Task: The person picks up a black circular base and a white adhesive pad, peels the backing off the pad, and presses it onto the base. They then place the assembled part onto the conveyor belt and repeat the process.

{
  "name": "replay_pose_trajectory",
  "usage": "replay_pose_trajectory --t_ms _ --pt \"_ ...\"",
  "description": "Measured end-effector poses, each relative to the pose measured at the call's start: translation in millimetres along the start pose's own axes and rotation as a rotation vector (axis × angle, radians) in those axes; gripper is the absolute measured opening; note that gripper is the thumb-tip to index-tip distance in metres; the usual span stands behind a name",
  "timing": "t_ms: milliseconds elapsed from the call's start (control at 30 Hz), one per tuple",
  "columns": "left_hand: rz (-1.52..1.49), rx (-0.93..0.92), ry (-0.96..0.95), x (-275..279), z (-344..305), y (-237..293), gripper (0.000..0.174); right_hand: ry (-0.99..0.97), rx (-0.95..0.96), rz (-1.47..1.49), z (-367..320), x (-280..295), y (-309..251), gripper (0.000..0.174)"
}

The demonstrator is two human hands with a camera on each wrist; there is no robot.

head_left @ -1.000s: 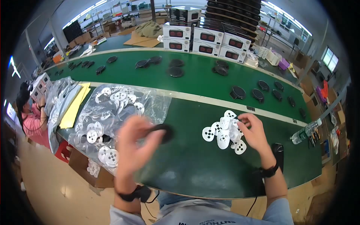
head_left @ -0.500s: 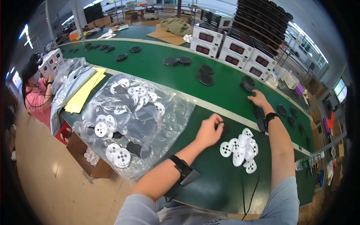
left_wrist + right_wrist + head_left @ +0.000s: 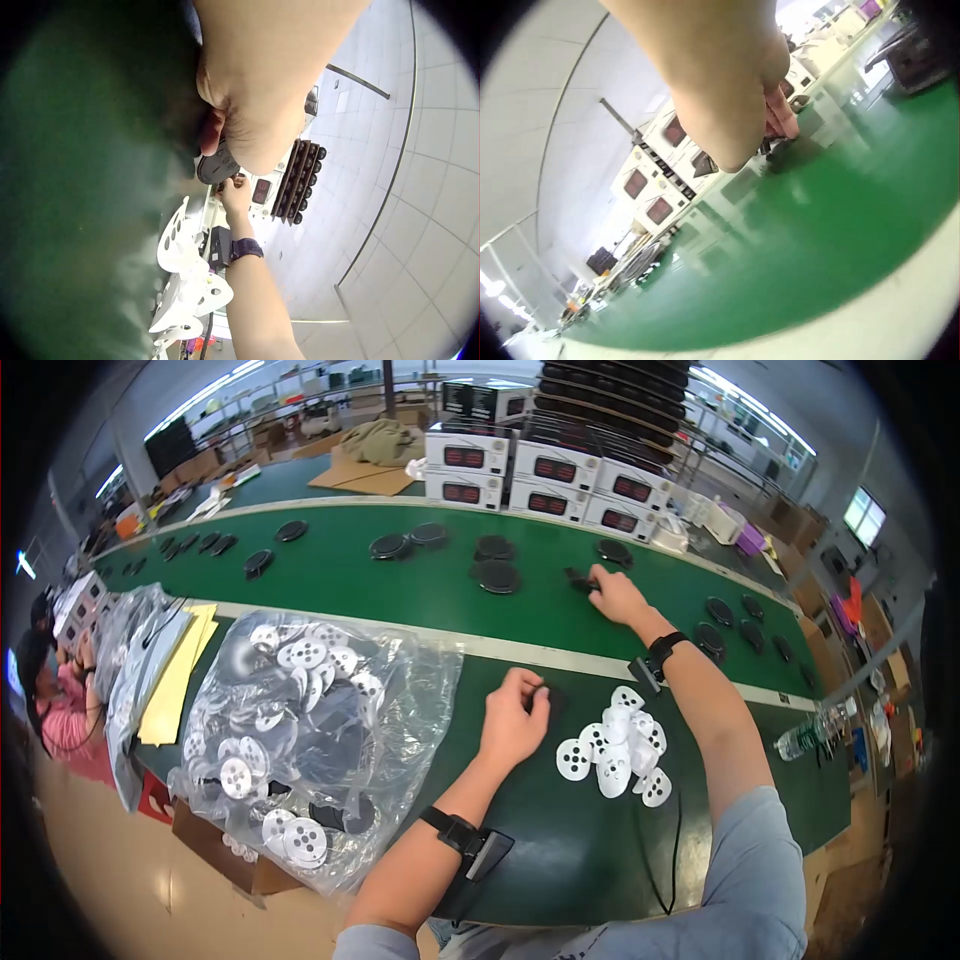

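My left hand (image 3: 513, 720) is over the near table, pinching a dark round pad (image 3: 217, 166) between thumb and fingers; the left wrist view shows small markings on its face. Reaching forward onto the green belt, my right hand (image 3: 620, 598) grips a black round part (image 3: 580, 579) by its edge, and the part looks tilted. Fingers and palm hide much of it in the right wrist view. A loose pile of white round pads with dark holes (image 3: 614, 770) lies between my forearms on the table.
A clear plastic bag (image 3: 420, 690) with more white pads covers the table's left. Several black round parts (image 3: 497, 577) are spread along the belt (image 3: 420, 592). White boxes (image 3: 548, 500) stack behind it. A plastic bottle (image 3: 800, 740) lies at right; another person (image 3: 70, 700) sits far left.
My right hand went from the white pads out to the belt and took hold of a black part. The left hand moved right from the bag's edge, keeping its dark pad. The head view shifted.
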State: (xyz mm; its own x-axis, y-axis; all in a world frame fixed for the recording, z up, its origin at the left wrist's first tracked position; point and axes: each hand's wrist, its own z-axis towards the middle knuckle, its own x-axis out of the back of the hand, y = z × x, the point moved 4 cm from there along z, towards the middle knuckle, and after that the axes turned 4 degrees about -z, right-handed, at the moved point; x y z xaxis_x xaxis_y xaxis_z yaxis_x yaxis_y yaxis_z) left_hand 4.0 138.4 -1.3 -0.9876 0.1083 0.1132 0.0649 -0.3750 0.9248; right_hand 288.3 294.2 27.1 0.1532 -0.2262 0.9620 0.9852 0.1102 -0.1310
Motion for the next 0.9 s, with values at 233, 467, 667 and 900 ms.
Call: replay_pose_trajectory --t_ms 233,467,667,900 --pt "-0.532 0.273 0.394 32.6 16.3 -32.7 0.027 -0.050 0.327 0.322 -96.0 79.9 -109.9 0.012" --pt "-0.581 0.326 0.417 38.3 14.6 -36.3 0.031 -0.139 0.669 0.426 -191.9 87.0 -183.4 0.016" --pt "-0.614 0.363 0.430 43.5 17.0 -33.8 0.033 -0.298 0.938 0.229 -230.4 57.6 -219.8 0.028" --pt "-0.620 0.304 0.324 37.4 21.3 -35.3 0.026 -0.332 0.777 0.354 -235.1 88.0 -203.7 0.034"
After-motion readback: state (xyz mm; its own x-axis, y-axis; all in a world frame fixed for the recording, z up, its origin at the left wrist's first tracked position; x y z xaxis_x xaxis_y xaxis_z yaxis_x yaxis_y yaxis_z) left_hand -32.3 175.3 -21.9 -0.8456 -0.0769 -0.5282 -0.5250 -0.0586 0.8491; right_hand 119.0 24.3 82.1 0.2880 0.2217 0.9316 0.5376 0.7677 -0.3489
